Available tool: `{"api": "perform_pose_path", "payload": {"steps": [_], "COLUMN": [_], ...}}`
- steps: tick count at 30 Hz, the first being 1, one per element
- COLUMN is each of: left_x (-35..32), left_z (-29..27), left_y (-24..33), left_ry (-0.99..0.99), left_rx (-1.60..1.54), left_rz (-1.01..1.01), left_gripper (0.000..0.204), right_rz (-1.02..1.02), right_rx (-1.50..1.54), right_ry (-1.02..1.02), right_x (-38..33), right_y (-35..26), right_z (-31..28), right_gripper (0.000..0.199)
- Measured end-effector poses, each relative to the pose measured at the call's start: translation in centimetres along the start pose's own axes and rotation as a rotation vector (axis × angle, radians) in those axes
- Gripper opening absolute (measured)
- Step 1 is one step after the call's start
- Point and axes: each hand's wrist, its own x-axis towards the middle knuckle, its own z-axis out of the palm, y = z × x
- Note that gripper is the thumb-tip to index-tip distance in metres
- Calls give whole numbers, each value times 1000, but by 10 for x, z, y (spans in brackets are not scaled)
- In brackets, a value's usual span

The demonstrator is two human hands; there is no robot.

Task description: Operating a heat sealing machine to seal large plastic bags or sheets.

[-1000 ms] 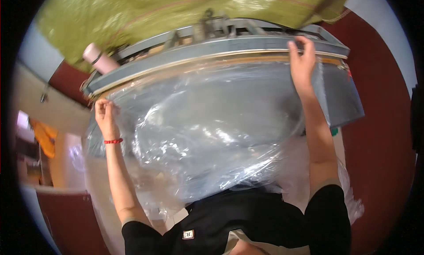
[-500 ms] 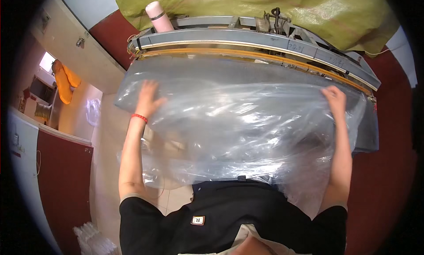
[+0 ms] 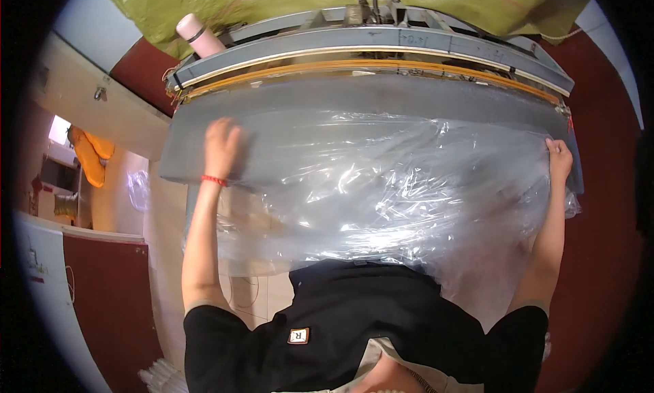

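Clear plastic sheet [image 3: 402, 195] crinkled, shiny, see-through, spread over grey table [image 3: 204, 158] of sealing machine [image 3: 381, 52], hanging off near edge toward person; left hand [image 3: 221, 144] flat on sheet at table's left part, fingers stretched out, gripping nothing, red band [image 3: 214, 180] at wrist; right hand [image 3: 558, 158] at table's right end, fingers curled, pinching sheet's edge; pink bottle [image 3: 199, 36] behind table's left corner, contents hidden; green tarp [image 3: 272, 5] beyond machine.
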Motion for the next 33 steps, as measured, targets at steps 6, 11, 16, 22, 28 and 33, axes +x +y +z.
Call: {"api": "perform_pose_path", "payload": {"steps": [6, 11, 16, 22, 28, 33], "left_x": [-35, -12, 3, 9, 18, -23], "left_z": [-2, -8, -50, -154, -167, -80], "left_y": [192, 190, 165, 136, 95, 103], "left_ry": [-531, -756, -656, -519, 640, 45], "left_rx": [-759, -1188, -1219, -365, 211, 64], "left_rz": [416, 10, -35, 214, 354, 494], "left_gripper": [36, 19, 27, 33, 40, 69], "right_rz": [77, 60, 56, 50, -33, 2], "right_rx": [-22, -51, -57, -43, -22, -4], "right_ry": [-6, -13, -15, -41, -33, -34], "right_x": [-5, -4, -6, -7, -2, -2], "right_y": [-12, -21, -16, -23, 0, 7], "right_z": [-11, -7, -8, -7, -2, -6], "right_gripper": [30, 30, 30, 29, 28, 28]}}
